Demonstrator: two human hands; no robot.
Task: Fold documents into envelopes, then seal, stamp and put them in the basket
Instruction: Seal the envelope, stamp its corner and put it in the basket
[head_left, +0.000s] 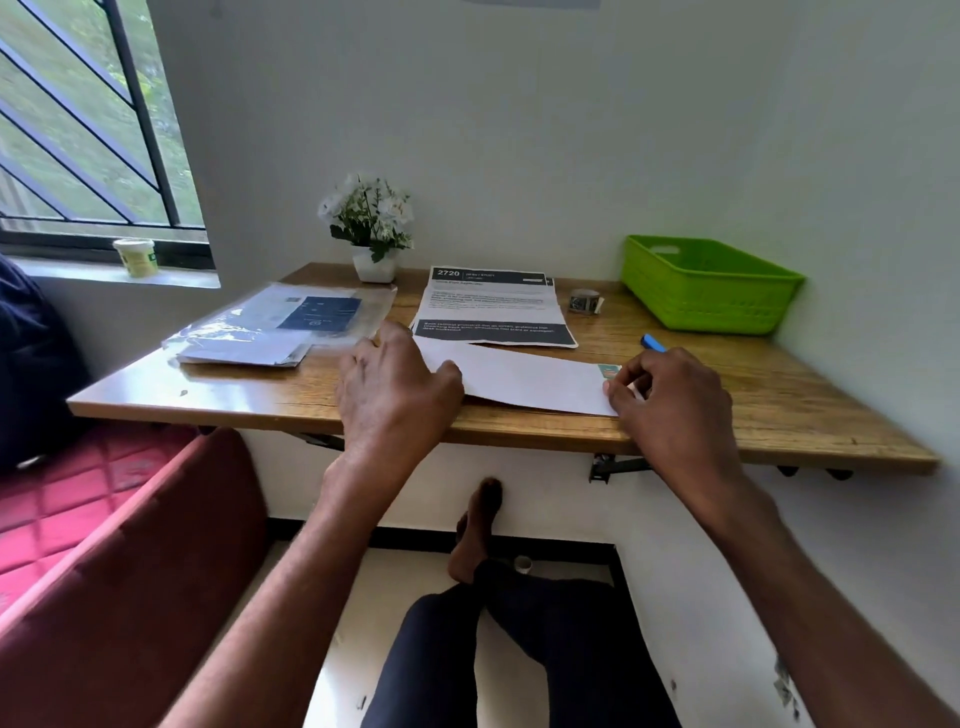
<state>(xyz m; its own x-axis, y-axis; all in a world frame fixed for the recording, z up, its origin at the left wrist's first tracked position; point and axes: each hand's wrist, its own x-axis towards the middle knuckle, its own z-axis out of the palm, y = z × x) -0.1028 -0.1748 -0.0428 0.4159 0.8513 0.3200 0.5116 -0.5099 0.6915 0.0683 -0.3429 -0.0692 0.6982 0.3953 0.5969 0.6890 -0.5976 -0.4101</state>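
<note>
**Stamp at the corner of the envelope**

We take the long white paper envelope (524, 379) as our landmark; it lies flat near the front edge of the wall-mounted wooden table (779, 405). Our left hand (395, 389) rests on the envelope's left end, fingers spread and relaxed, pressing it down. Our right hand (670, 400) sits at the envelope's right end, its fingers curled, with fingertip and thumb pinching at the corner where a small green postage stamp (609, 370) shows. Whether the stamp is already stuck down we cannot tell.

Just behind the envelope lies a printed white document with black bands (493, 306). Behind and to the left of the envelope is a clear plastic sleeve of envelopes (280, 322), and farther back a white pot of white flowers (371, 228). Behind the envelope's right end sit a small roll of tape (584, 300) and a blue pen (652, 343), the latter partly hidden by our right hand. Well behind and right of the envelope stands the bright green plastic basket (706, 286).
</note>
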